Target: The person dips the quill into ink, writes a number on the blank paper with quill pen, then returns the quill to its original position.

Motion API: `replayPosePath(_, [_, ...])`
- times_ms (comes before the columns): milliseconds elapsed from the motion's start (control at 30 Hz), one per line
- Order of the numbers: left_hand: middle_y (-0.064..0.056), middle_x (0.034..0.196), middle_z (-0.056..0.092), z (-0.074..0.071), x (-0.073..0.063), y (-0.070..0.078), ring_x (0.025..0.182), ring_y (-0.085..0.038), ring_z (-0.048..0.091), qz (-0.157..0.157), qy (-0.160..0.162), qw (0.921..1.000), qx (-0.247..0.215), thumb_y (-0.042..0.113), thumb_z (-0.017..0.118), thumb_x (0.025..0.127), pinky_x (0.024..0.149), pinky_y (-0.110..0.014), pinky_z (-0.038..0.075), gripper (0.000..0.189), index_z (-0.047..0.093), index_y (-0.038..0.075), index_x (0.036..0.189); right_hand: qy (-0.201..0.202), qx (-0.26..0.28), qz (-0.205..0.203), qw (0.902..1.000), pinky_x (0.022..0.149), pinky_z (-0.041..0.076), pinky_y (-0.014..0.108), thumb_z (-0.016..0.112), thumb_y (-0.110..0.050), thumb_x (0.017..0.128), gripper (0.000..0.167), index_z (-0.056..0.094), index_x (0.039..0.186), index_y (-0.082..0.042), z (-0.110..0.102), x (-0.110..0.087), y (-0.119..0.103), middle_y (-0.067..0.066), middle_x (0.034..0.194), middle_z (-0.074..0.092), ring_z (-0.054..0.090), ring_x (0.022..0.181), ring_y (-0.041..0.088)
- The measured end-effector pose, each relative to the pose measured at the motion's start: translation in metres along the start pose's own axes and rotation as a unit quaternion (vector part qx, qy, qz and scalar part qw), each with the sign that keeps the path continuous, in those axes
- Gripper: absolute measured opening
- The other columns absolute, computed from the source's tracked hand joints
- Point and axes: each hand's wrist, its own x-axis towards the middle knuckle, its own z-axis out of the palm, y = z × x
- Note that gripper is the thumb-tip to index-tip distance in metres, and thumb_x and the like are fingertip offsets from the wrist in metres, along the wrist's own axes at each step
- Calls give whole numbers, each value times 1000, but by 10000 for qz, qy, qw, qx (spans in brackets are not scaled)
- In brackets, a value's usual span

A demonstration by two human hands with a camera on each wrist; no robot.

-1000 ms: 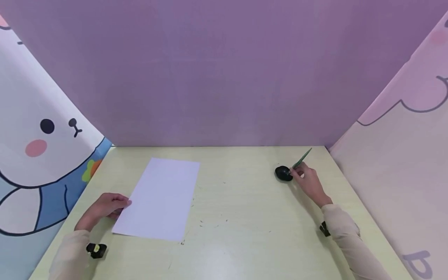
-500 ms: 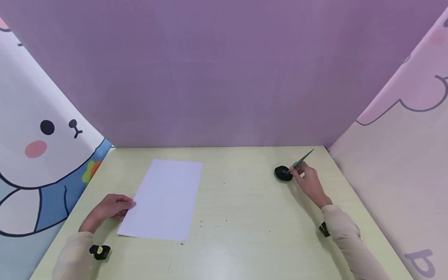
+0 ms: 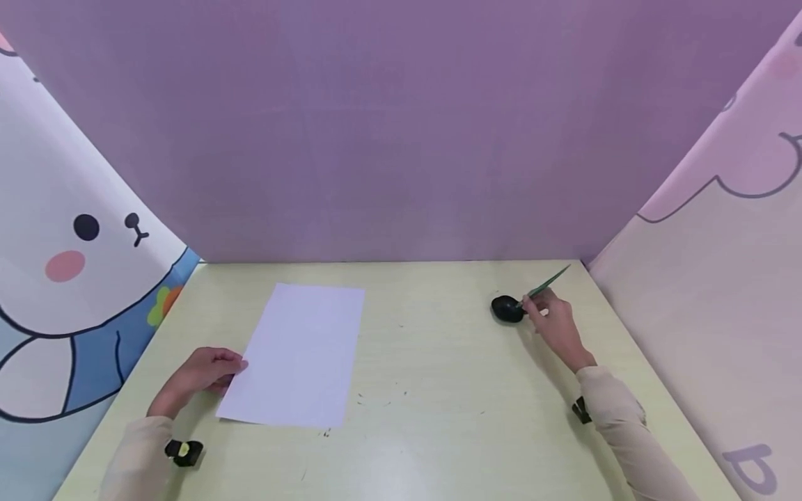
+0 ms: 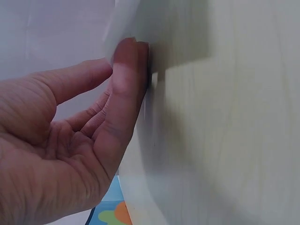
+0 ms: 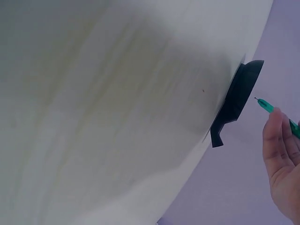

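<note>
Left hand (image 3: 199, 370), nearest of everything held or touched, pinches the left long edge of a white paper sheet (image 3: 299, 355), with its thumb and fingers brought together there. Just below it, a small black wrist camera (image 3: 184, 454) sits at the beige sleeve (image 3: 134, 463). On the counter (image 3: 432, 376), the paper is on the left side, tilted slightly; the left wrist view shows the pinched edge raised, with a shadow beneath. Paper like this should be very light, limp and easily creased or slid, so a gentle pinch along an edge seems right (a hard squeeze would likely leave a dent). Dark specks (image 3: 360, 400) dot the surface beside it.

Farther off to the right, the right hand (image 3: 557, 328) has thumb and fingers clamped around a slim green pen (image 3: 550, 280). Its tail slants up to the far right and its fine tip points at a black dish (image 5: 241, 91) with a short bent handle; in the right wrist view a gap separates tip and dish. I judge the pen light, stiff and rather smooth, with the tip its delicate part, so the barrel just above is the place to hold. The dish looks rigid, best lifted by its handle; what it contains I cannot tell. Beyond rises a purple backdrop (image 3: 401, 139).
</note>
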Motion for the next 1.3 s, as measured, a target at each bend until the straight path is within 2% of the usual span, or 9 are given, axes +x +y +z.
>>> replayPosePath(100, [-12,98,72,2,-2,0,81,-17,66,-29,-20,10000,-60,27,67,103,69,-31,61,44,62,-13,121,-21,195,98,9998,53,62,37,58,-17,109,25,62,116,7,2,-2,0,26,100,73,71,80,41])
replayPosePath(200, [-12,97,72,4,-4,3,79,-18,66,-26,-80,9999,-84,26,66,104,68,-31,62,43,61,-13,121,39,257,115,9996,52,62,38,57,-18,109,27,61,117,8,3,-4,0,27,102,73,72,81,44])
replayPosePath(433, [-12,98,73,7,-7,7,80,-17,67,-41,-134,9998,-146,26,66,104,68,-32,62,43,61,-13,123,121,236,115,9996,49,59,30,57,-19,109,27,60,117,6,4,-6,0,26,101,74,71,79,44])
replayPosePath(767, [-11,100,75,12,-8,9,83,-18,71,4,-226,9993,-299,25,66,104,69,-33,63,47,58,-15,127,182,285,123,9994,49,60,35,58,-16,109,25,61,116,7,4,-6,-2,27,98,74,70,73,42])
replayPosePath(1033, [-8,97,74,16,-11,9,84,-18,71,75,-302,9986,-435,22,68,102,69,-34,65,44,60,-15,124,231,690,80,9973,49,60,37,59,-16,108,24,60,116,7,10,-6,-7,27,99,74,71,74,42])
replayPosePath(1133, [-7,95,74,17,-11,9,84,-19,72,74,-296,9983,-488,22,68,102,69,-35,65,43,60,-14,124,280,792,108,9964,49,60,38,59,-15,108,24,59,116,8,11,-5,-6,27,98,74,71,72,38])
replayPosePath(1300, [-8,96,73,19,-10,7,84,-18,71,82,-298,9982,-516,21,69,101,69,-35,65,42,61,-13,123,358,913,111,9951,49,60,40,59,-9,107,22,59,116,12,11,-3,-7,30,98,73,72,68,21])
